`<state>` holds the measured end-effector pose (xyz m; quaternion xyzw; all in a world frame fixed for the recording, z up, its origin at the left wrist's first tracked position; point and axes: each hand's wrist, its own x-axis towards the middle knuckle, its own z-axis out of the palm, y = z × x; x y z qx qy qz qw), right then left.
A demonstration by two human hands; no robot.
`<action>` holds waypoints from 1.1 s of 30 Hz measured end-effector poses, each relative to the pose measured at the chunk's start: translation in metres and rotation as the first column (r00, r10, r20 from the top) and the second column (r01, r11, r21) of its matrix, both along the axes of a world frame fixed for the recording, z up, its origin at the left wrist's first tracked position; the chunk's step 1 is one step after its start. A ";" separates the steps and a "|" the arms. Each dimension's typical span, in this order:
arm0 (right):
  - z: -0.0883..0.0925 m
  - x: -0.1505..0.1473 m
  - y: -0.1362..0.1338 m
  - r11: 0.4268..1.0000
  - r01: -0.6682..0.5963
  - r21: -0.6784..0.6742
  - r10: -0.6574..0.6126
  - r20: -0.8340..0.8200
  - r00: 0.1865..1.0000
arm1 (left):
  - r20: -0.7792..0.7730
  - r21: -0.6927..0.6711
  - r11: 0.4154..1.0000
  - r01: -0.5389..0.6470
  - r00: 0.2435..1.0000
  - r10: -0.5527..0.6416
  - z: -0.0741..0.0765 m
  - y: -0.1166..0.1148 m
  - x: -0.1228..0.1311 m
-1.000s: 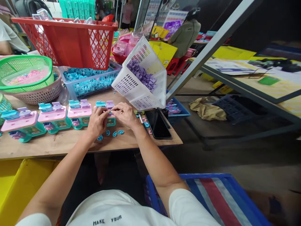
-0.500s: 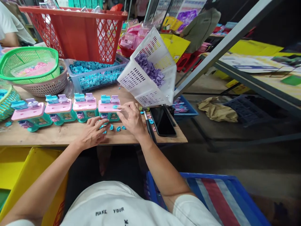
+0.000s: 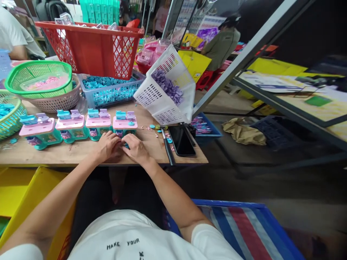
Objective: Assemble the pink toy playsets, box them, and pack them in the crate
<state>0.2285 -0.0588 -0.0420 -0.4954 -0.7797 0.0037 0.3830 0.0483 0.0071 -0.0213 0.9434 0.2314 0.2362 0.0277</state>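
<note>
Several pink-and-teal toy machines stand in a row on the wooden table. Both my hands rest on the table just in front of the rightmost toy. My left hand is curled, knuckles up. My right hand meets it, fingers bent down over small teal pieces that are mostly hidden beneath. Whether either hand grips a piece is unclear.
A tilted white basket of purple parts leans at the table's right. A black phone and a screwdriver lie beside my right hand. Behind are a red basket, a blue tray of teal parts and green baskets.
My right hand has come down off the top of the rightmost toy to the table. Both hands have drawn together over the small teal pieces.
</note>
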 end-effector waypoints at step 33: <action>0.038 0.062 0.057 0.969 0.206 0.134 -0.217 0.076 0.973 | 0.248 -0.032 0.999 0.040 0.968 -0.030 0.041 0.051 0.064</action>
